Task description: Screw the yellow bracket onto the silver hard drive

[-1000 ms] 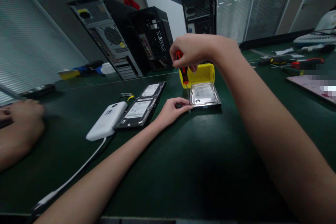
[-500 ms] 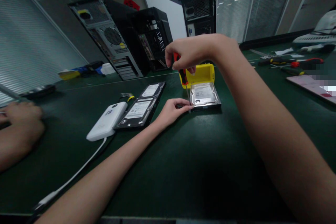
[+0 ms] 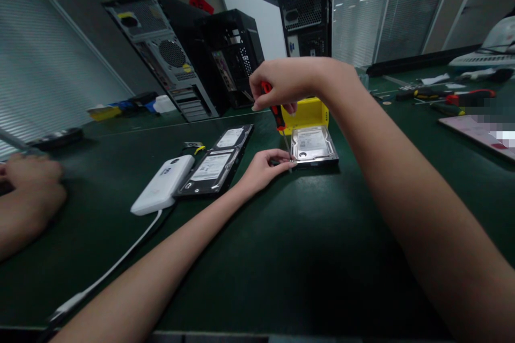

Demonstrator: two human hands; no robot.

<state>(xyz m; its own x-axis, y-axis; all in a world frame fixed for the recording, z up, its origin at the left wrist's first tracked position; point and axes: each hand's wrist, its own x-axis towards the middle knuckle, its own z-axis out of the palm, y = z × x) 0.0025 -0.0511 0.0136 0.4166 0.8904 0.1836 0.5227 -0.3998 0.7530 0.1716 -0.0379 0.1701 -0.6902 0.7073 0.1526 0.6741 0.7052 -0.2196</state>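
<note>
Screwdriver (image 3: 278, 118) at HDD corner, prob mid-job

R hand (image 3: 277, 88) is wrapped snug round the red/black handle, no gap afaict, wrist up high w/ the shaft slanting down below it. Tip ends at the near-left corner of the silver HDD (image 3: 311, 143), which lies flat, label up, just below and right of that grip. L hand (image 3: 263, 169) is low on the bench (image 3: 306, 257), thumb + fingertips nearly together right at the same corner, next to the tip. Can't tell if it's pinching the HDD edge, a tiny part or just steadying the tip.

Progress-wise: HDD's top is on and looks whole, so nothing's apart afaik. Driver's on one corner, so I'd call that spot in progress, not done. Screws are too small to make out, so idk how many are in or out. Other corners prob need a check.

Just behind the HDD: yellow case (image 3: 311, 111), touching or not, can't say. Left of the grip: 2 dark HDDs (image 3: 213, 166) end to end, no hand on either, w/ a white box (image 3: 163, 185) beside the nearer one. Way off left, a co-worker's hand (image 3: 34, 171), blurry. Far right: spare hand tools (image 3: 426, 94).
</note>
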